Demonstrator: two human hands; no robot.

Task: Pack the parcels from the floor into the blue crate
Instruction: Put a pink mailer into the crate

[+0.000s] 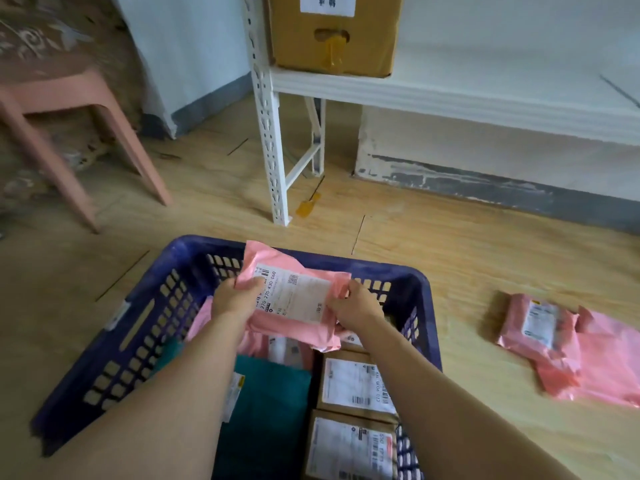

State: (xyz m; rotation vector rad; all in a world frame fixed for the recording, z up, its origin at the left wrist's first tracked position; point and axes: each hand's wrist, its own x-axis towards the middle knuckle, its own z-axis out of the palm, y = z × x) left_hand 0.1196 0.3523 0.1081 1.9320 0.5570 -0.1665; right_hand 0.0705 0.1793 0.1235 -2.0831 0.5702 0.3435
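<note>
The pink parcel is held above the blue crate, long axis crosswise, with left hand and right hand fingers pinching its opposite ends.

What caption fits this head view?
Left hand and right hand hold a pink parcel over the blue crate.

Dark blue crate, its walls a grid of slots. One pink parcel with a white barcode label; teal parcel; brown boxes. Pink stool, white shelf frame, pale wood-grain floor.
</note>
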